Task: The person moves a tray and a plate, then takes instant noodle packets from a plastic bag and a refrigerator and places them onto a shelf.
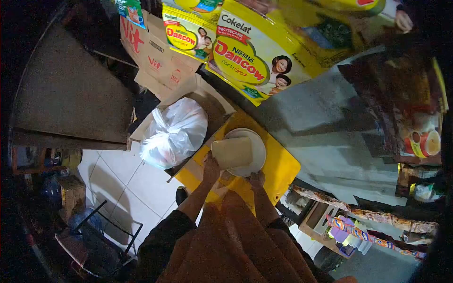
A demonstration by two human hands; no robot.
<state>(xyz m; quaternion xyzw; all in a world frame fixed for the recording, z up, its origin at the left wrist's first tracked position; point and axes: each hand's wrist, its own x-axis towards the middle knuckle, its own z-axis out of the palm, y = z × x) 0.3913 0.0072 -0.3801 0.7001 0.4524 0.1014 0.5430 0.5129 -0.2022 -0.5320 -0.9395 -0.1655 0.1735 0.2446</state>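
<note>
A flat tan rectangular piece [232, 153], like card or folded brown paper, lies over a round white plate [257, 147]. My left hand [211, 166] is closed on its lower left edge. At the plate's lower right rim, my right hand [257, 180] has its fingers closed on the edge. Plate and tan piece are over a yellow table [283, 167]. Left of them, a knotted white plastic bag [181, 129] rests against a cardboard box.
Yellow Dancow sachets [243, 56] hang in front. A Vit cardboard box [160, 61] stands at the upper left. White floor tiles [127, 174] and a dark chair [104, 240] lie to the left. Strings of sachets [377, 217] hang at the right.
</note>
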